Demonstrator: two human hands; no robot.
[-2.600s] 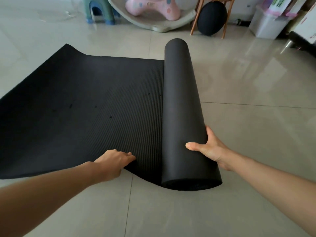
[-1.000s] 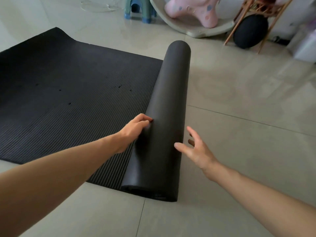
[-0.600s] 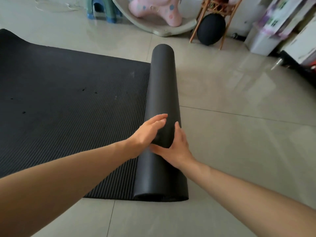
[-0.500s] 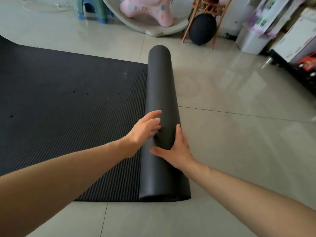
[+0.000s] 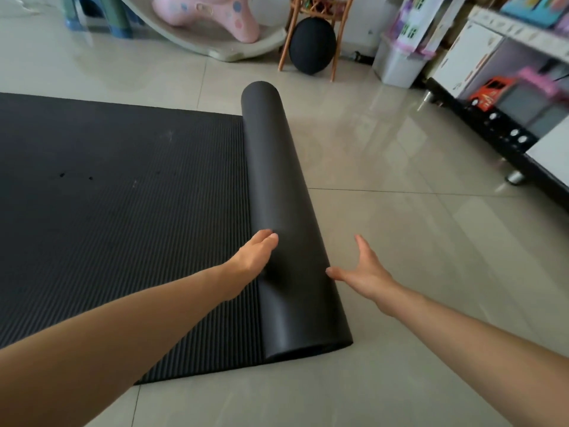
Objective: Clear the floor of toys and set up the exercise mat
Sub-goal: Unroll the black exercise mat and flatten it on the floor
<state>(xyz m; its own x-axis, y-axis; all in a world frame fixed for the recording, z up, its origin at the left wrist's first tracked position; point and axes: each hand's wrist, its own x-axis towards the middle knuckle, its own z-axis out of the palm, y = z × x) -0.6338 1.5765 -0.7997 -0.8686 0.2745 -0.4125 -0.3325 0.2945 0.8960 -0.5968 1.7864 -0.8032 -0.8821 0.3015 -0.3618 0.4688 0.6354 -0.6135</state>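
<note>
Since 0.5 s ago: right hand [image 5: 361, 272] lifted off roll [image 5: 281, 211], open at 3 o'clock | left hand [image 5: 255, 257] flat-fingered, pressing roll | exercise mat [image 5: 123, 211] half-unrolled on floor [image 5: 415, 241] | push evenly toward 3 o'clock, keeping edges parallel.

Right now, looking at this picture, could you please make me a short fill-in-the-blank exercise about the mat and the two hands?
1. The left hand presses on the ____ part of the black mat.
2. The right hand is open, to the ____ of the roll.
3. The black ball sits under a ____ stand.

Missing words: rolled; right; wooden
</note>
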